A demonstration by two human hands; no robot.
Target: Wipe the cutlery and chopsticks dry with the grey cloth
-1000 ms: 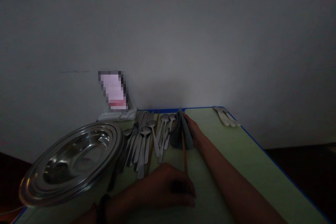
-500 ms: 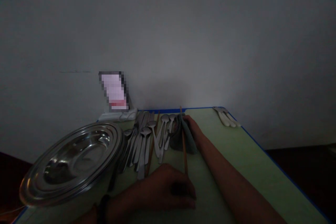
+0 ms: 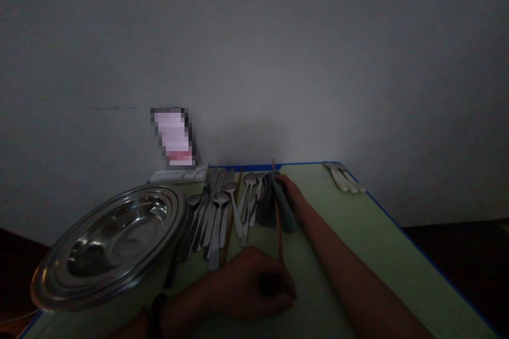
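Observation:
The scene is dim. My left hand (image 3: 250,286) rests on the green table (image 3: 358,243) and pinches the near end of a brown wooden chopstick (image 3: 277,212), which points away from me. My right hand (image 3: 292,196) reaches far up the table and grips a grey cloth (image 3: 274,206) wrapped around the chopstick's far part. To the left of the cloth lie several steel spoons (image 3: 222,212) and another brown chopstick (image 3: 230,217), side by side on the table.
A wide steel basin (image 3: 111,243) sits at the near left. A blurred upright item (image 3: 174,137) stands on a white base by the wall. Pale-handled utensils (image 3: 344,177) lie at the far right corner. A blue rim edges the table; a grey wall rises behind.
The right hand with the cloth has slid slightly along the chopstick and the cloth's shape has shifted. The left hand has barely moved.

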